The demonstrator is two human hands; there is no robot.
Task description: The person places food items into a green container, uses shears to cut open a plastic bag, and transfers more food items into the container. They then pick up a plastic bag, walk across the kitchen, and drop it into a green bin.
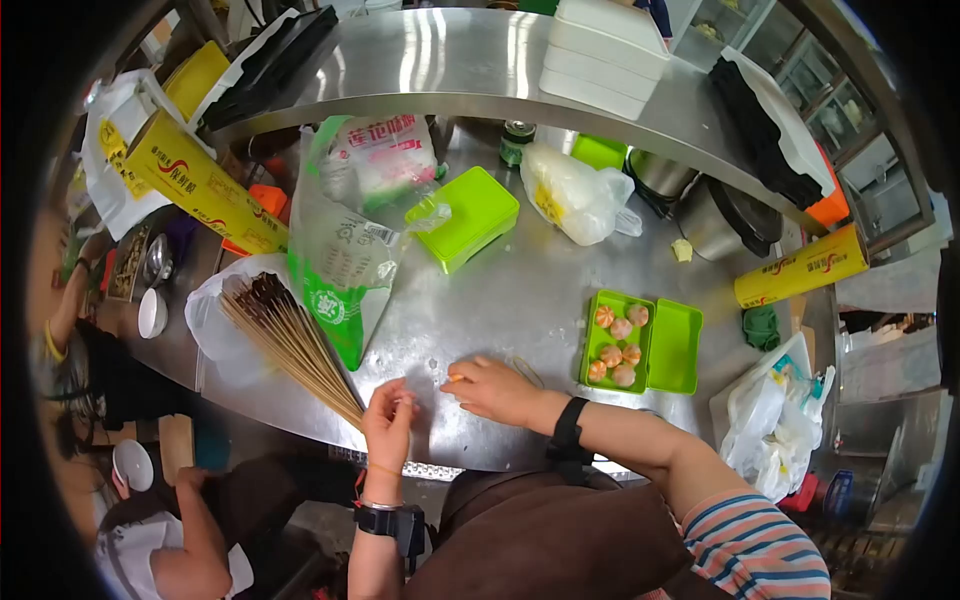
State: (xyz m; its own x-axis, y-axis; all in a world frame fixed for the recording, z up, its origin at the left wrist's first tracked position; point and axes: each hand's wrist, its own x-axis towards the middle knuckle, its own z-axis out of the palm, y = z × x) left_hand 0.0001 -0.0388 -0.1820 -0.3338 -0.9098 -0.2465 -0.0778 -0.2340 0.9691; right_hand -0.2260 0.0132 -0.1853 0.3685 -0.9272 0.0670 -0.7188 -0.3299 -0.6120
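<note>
My left hand (388, 422) is raised over the near edge of the steel table, its fingers pinched together; whatever is between them is too small to make out. To its right, my right hand (492, 390) is closed, with a small orange piece (456, 378) showing at its fingertips. The two hands are a short gap apart. Right of them, an open green box (586, 345) holds several round orange-and-white balls (621, 328); its lid (675, 346) lies folded open. Beside my left hand, a bundle of wooden skewers (300, 345) rests partly on a white bag.
A green and clear plastic bag (345, 270), a closed green box (466, 218) and a tied bag with pale contents (575, 195) stand farther back. Yellow cling-film boxes (205, 182) flank the table. A shelf with white containers (603, 60) crosses behind. Another person (190, 540) is at the lower left.
</note>
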